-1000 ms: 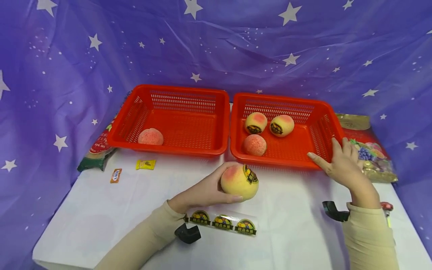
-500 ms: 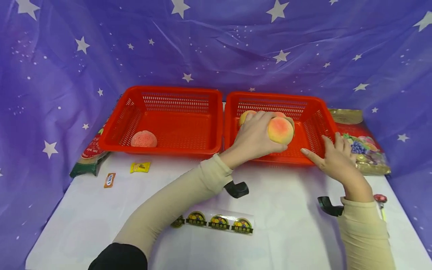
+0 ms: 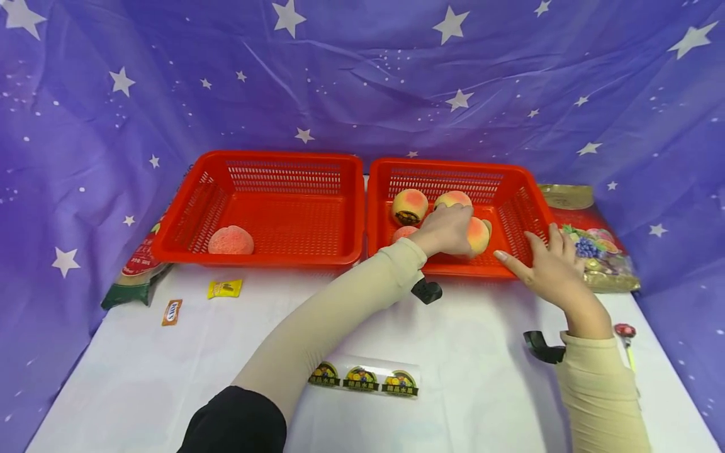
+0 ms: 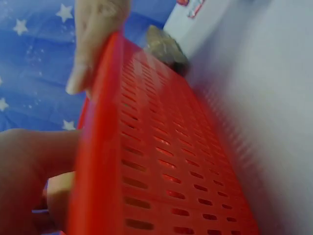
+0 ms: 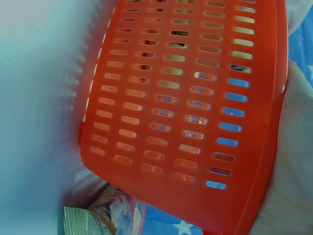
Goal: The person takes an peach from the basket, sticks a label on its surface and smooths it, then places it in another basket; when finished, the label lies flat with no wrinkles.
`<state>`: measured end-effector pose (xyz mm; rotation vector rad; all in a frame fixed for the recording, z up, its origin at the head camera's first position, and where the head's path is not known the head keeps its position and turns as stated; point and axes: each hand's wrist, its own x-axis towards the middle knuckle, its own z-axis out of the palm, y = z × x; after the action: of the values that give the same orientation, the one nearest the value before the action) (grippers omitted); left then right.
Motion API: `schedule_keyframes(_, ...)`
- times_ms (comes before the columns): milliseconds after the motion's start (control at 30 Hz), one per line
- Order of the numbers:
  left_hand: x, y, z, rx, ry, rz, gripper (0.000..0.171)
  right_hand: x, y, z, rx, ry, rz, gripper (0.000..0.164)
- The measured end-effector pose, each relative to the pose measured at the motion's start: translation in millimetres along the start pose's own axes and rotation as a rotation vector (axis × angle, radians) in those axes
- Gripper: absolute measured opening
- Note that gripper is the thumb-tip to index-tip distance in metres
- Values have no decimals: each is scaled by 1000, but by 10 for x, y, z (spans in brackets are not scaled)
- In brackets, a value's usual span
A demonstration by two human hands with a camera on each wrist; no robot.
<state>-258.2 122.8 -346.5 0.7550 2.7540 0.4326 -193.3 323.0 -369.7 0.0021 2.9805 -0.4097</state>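
In the head view my left hand (image 3: 450, 229) is inside the right red basket (image 3: 515, 182), low over its floor. It holds a yellow-and-pink peach (image 3: 478, 236) whose left side is hidden by the hand. Several other peaches share this basket: a yellow one with a black label (image 3: 409, 207), another yellow one (image 3: 454, 199) behind the hand, and a pink one (image 3: 404, 233) partly covered by the wrist. At the basket's front right corner my right hand (image 3: 552, 270) rests on the rim, fingers spread. The left wrist view shows the held peach (image 4: 59, 196) only partly, behind the rim.
The left red basket (image 3: 294, 257) contains one pink peach (image 3: 230, 241). A strip of fruit stickers (image 3: 362, 379) lies in front, with yellow (image 3: 224, 289) and orange (image 3: 172, 312) wrapped sweets to the left. Printed bags (image 3: 603, 242) flank the baskets. A red-headed stick (image 3: 625, 331) lies far right.
My left hand has carried the peach from above the table's middle forward and right, then down into the right basket. My right hand stays at the rim. The whole view has shifted slightly.
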Motion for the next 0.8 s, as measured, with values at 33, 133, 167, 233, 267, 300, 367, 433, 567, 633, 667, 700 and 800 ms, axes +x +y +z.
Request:
schedule_keyframes(33,22,-11,14,10,-11,-10,68,1,-5,2,1,-2,1,93)
schedule_keyframes(133,68,-49,59,14,-43,-46,62,4,-13,6,3,-10,5,93)
schedule_keyframes(167,77,-60,73,14,-56,-56,59,4,-13,6,4,-12,7,93)
schedule_keyframes(233,90,-81,98,13,-85,-80,57,4,-14,3,6,-16,9,93)
schedule_keyframes(267,96,-88,106,12,-96,-88,57,4,-13,-1,5,-17,11,93)
schedule_keyframes(300,103,-92,113,10,-107,-96,57,2,-12,-5,6,-15,11,93)
schedule_keyframes(367,111,-98,121,16,-115,-98,55,-1,-12,-15,4,-14,12,93)
schedule_keyframes(433,119,-97,123,23,-114,-100,50,-2,-12,-23,3,-10,11,93)
schedule_keyframes(567,114,-82,135,33,-113,-115,37,-3,-15,-29,4,-8,7,93)
schedule_keyframes(633,110,-74,148,41,-116,-120,30,-5,-17,-27,7,-10,5,93)
schedule_keyframes(667,107,-71,158,41,-116,-118,27,-6,-17,-26,8,-11,5,93)
schedule_keyframes(700,107,-66,166,43,-112,-116,25,-7,-17,-25,9,-11,5,93)
schedule_keyframes(800,106,-58,191,59,-101,-100,23,-10,-16,-19,10,-12,6,92)
